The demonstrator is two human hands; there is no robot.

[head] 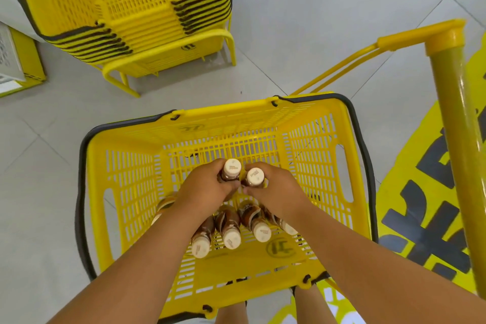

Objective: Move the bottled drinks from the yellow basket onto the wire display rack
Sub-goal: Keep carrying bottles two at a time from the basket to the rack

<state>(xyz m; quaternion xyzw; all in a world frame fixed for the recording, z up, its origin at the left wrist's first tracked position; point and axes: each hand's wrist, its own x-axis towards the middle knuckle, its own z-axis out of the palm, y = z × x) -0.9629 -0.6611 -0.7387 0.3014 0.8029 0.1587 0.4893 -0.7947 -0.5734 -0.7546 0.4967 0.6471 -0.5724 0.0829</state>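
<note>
Head camera, looking straight down: a person's two bare arms reach into a yellow basket [313, 160] that sits on a grey tiled floor [302, 34], each hand closed around the neck of an upright bottle of dark brown drink. Left hand [207, 187] has its grip wrapped tight on the left bottle [231, 169], whose pale cap shows above the fingers; right hand [273, 189] has its grip wrapped tight on the right bottle [254, 177], also capped in pale cream. Both held bottles stand side by side, nearly touching, over the middle of the basket, and whether their bases rest on the basket floor cannot be told. Nearer the person, other bottles [231, 229] of the same drink lie on the basket's perforated bottom, partly hidden under the forearms, caps pointing toward the wearer, and another bottle is half seen under the left forearm. Dark handles are folded down along the basket's rim. Beyond it, at upper left, a stack of baskets [126, 8] rests in a yellow metal stand. At right a thick yellow post [457, 139] rises toward the camera, beside a yellow floor sticker [420, 205] with large dark characters. The wearer's bare legs show below the basket's near edge.
</note>
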